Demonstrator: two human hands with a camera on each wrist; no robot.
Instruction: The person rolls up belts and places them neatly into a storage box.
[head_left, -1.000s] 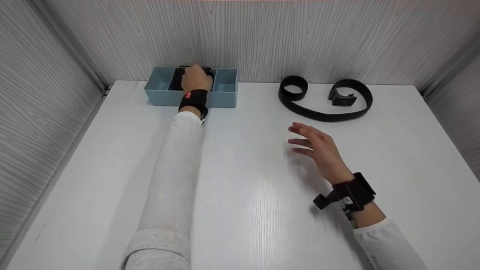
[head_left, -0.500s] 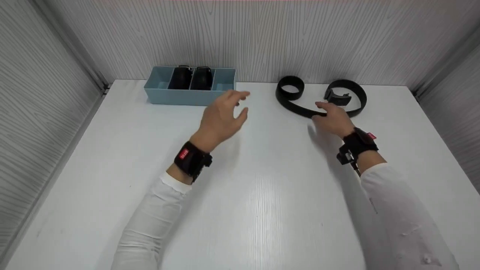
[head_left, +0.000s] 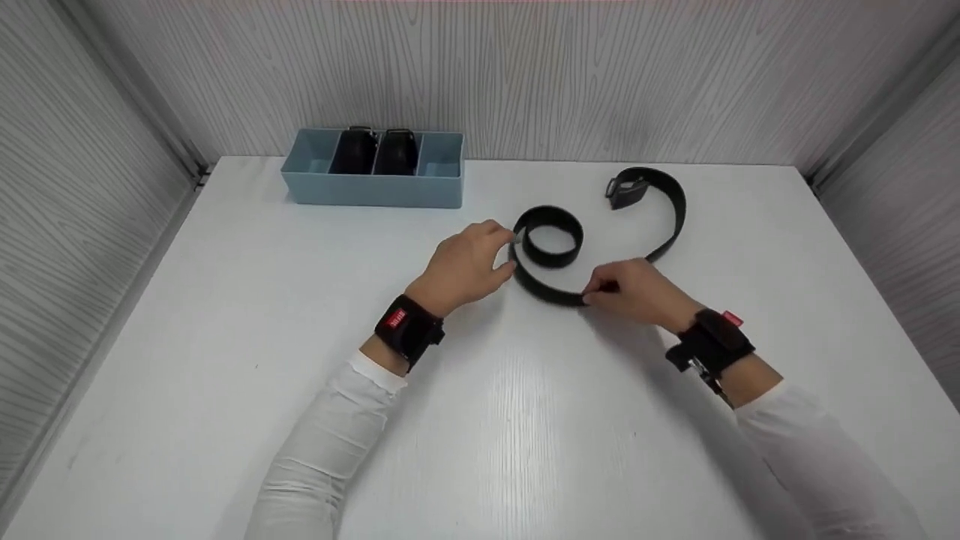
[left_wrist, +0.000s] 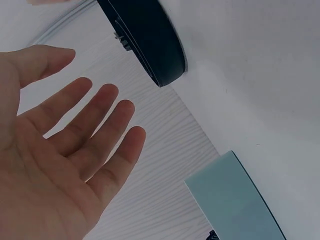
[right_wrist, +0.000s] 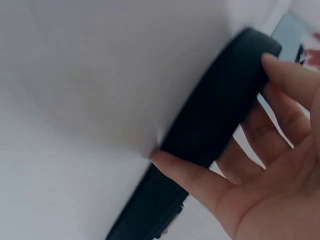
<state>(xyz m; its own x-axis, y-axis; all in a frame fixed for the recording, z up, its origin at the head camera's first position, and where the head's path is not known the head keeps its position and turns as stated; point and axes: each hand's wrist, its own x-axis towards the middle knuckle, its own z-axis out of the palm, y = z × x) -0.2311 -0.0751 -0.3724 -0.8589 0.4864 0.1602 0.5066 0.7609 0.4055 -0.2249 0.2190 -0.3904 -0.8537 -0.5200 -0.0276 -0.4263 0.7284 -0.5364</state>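
The right hand is pinching the long black leather belt mid-worktop while the left hand, grip apart, is nearing its coiled end, so rolling probably calls for steadying that coil, on the white worktop between grey wood-grain walls.

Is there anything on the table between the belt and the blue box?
Nothing visible. The belt lies right of and nearer than the box, with bare table between them. Only the left hand sits at the belt's coiled end.
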